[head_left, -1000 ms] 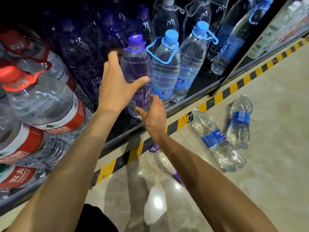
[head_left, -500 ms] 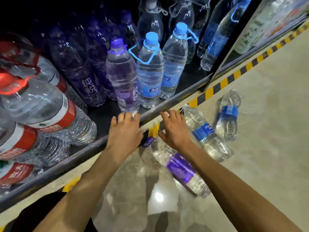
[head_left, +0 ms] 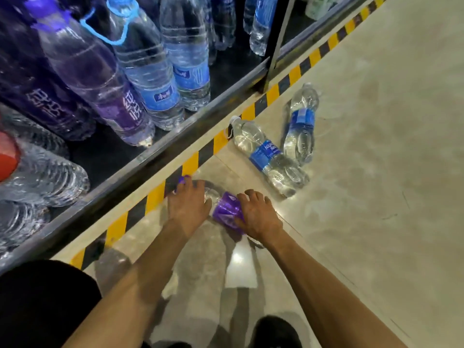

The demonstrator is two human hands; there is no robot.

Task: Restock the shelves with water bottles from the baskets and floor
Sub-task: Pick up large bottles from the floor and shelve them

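- While a person crouches by a low shelf (head_left: 175, 140), both bare hands hold one purple-label bottle (head_left: 227, 212), which lies on its side on the floor (head_left: 376, 197), just beside the striped tape (head_left: 190, 162).
- At the clear neck end is the left hand (head_left: 188, 207), its fingers curled over the bottle near the purple cap.
- Over the label and body end is the right hand (head_left: 258, 217), its fingers also curled round the bottle.
- Two blue-label bottles (head_left: 267, 156) lie on the floor to the right, their bases close together. That makes three bottles on the floor.
- Upright in the shelf's front row are one standing purple bottle (head_left: 100, 79) and two standing blue bottles (head_left: 150, 71). More stand behind them, too dark to count.
- Ribbed bottles (head_left: 37, 177) lie on their sides at far left.
- Yellow-and-black tape runs along the shelf's metal lip, and pale floor spreads wide to the right.
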